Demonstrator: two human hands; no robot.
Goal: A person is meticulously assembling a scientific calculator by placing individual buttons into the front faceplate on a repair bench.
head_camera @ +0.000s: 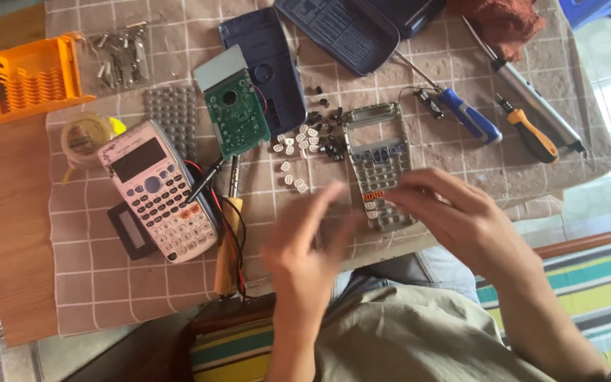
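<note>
A grey calculator front shell (pixel 378 159) lies face down on the checked cloth, with a few keys set in its lower rows. My right hand (pixel 454 216) rests over its lower right corner, fingers bent toward the key holes. My left hand (pixel 305 247) is blurred, fingers apart, just left of the shell and below a scatter of small white and black loose keys (pixel 304 145). Whether either hand pinches a key is hidden.
A whole white calculator (pixel 158 187) lies at left beside a green circuit board (pixel 235 113), a dark back cover (pixel 271 67) and a grey rubber keypad mat (pixel 172 113). Screwdrivers (pixel 472 117) and a soldering iron (pixel 532 99) lie at right. An orange bit holder (pixel 30 78) sits far left.
</note>
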